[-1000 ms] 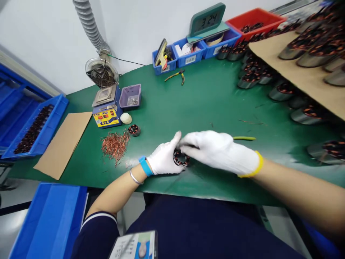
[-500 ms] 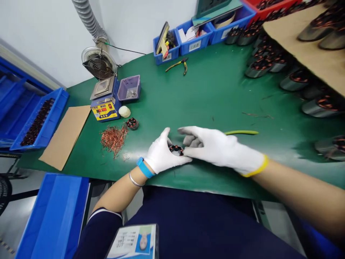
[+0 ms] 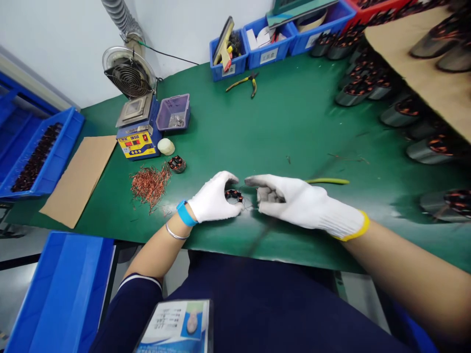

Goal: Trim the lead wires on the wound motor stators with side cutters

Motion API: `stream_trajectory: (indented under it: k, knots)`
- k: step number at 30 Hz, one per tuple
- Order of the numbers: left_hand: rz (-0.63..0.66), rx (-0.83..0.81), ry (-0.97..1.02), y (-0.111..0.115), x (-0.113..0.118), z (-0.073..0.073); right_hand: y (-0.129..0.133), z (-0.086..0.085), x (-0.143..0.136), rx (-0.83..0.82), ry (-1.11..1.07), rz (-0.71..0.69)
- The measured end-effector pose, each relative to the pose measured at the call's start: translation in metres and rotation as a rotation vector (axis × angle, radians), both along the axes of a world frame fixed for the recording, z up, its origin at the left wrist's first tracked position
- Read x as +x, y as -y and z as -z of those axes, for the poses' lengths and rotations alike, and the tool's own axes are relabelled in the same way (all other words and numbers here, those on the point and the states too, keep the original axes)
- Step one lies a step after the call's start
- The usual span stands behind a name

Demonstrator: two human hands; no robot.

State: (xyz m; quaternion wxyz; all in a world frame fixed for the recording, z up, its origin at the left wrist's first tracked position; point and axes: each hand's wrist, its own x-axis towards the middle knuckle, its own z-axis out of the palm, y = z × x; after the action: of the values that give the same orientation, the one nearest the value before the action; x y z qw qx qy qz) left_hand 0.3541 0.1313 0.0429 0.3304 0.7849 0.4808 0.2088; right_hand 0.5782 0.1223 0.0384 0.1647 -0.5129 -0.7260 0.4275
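My left hand (image 3: 217,197), in a white glove, curls its thumb and fingers round a small ring-shaped coil part (image 3: 234,196) with black and copper segments, low over the green table. Thin wires stick out from the part's right side. Just right of it, my right hand (image 3: 274,195), also gloved, has its thumb and forefinger apart, with the other fingers curled and nothing visible held. A similar coil part (image 3: 177,164) stands beside a heap of copper wire clippings (image 3: 150,186). Behind my right hand lies a yellow-green strip (image 3: 328,181).
A blue-and-yellow heating unit (image 3: 137,144), a fan (image 3: 129,78) and a purple bin (image 3: 173,113) stand at the back left. Pliers (image 3: 243,84) lie near blue bins (image 3: 268,55). Several metal coil parts (image 3: 429,149) stand at the right by a cardboard sheet (image 3: 415,63).
My right hand has drawn away from the coil part, opening a gap, and thin wires now show between the hands. The camera view has shifted slightly.
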Motion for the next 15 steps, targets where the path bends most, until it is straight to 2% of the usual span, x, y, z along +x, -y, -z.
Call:
stream_trajectory:
  k: [3, 6, 11, 13, 15]
  knots:
    - [-0.025, 0.113, 0.047, 0.003, 0.004, 0.007, 0.006, 0.0, -0.009, 0.042, 0.0, -0.035]
    - [-0.12, 0.126, 0.141, 0.004, 0.008, 0.016, 0.011, 0.005, -0.023, 0.106, -0.045, 0.079]
    - [-0.349, -0.095, 0.501, -0.002, 0.008, 0.026, 0.016, 0.015, -0.033, 0.099, -0.138, 0.201]
    - [-0.342, -0.196, 0.596, -0.004, 0.006, 0.027, 0.017, 0.018, -0.032, 0.062, -0.154, 0.208]
    - [-0.245, -0.235, 0.569, -0.003, 0.003, 0.026, 0.017, 0.019, -0.03, 0.031, -0.176, 0.219]
